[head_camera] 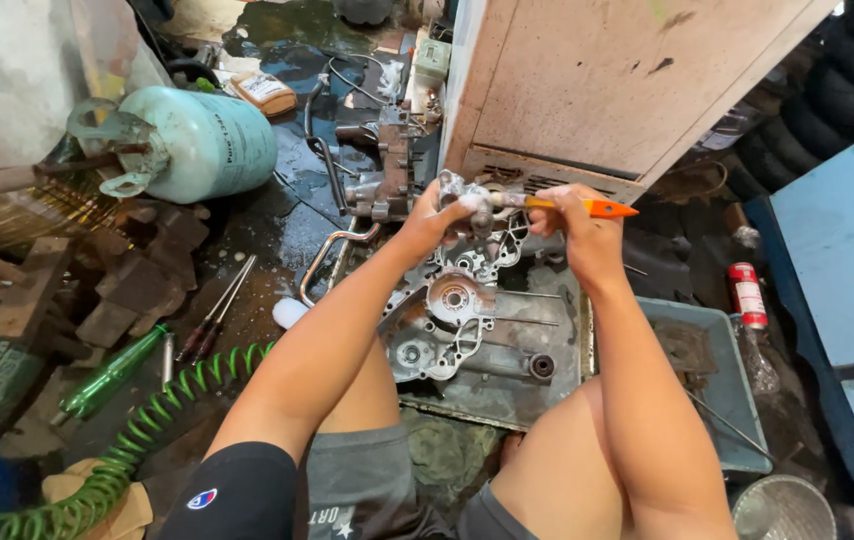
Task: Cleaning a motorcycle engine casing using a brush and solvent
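Our left hand point(439, 212) has its fingers curled around a small grey metal part point(467, 195), held up just above the middle of the frame. Our right hand point(575, 222) grips a brush point(587, 207) by its orange handle, fingers closed tight, with the brush end meeting the part between the two hands. Directly below the hands lies an engine case point(447, 320), grey and ribbed, resting in a shallow metal tray point(507, 385) on the floor. Another greasy engine piece point(392, 165) stands just beyond the left hand. Right of the tray sits a blue-grey tub point(712, 345), and beside it, at the right of the frame, a red can point(747, 293). Towards the upper left lies a pale green gas cylinder point(197, 140) on its side. A green coiled hose point(137, 440) runs along the lower left, near a green bottle point(107, 375) and two screwdrivers point(215, 320).
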